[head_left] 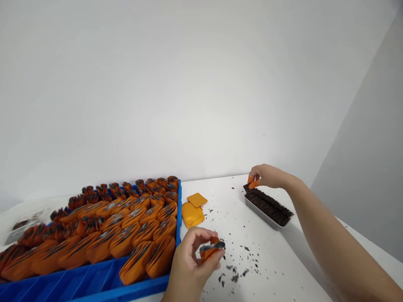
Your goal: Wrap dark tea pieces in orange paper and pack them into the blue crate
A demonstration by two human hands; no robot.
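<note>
Pinching a small orange pouch (206, 254) in your left hand (190, 263), you reach your right hand (268, 175) to a metal tray (263, 218).
Nearest, your left thumb and fingers grip the pouch, dark-edged, above the white table (283, 264), just right of a blue tray (94, 282) packed with rows of folded orange pouches (135, 233); dark crumbs (234, 277) lie scattered on the table beside that hand. Beyond it, yellow squares (191, 214) lie against the blue tray's right side. Farther off, your right fingertips, in orange covers (253, 184), pinch a dark flat piece (247, 188) at the far end of the metal tray, which is filled with dark slabs (269, 207).
</note>
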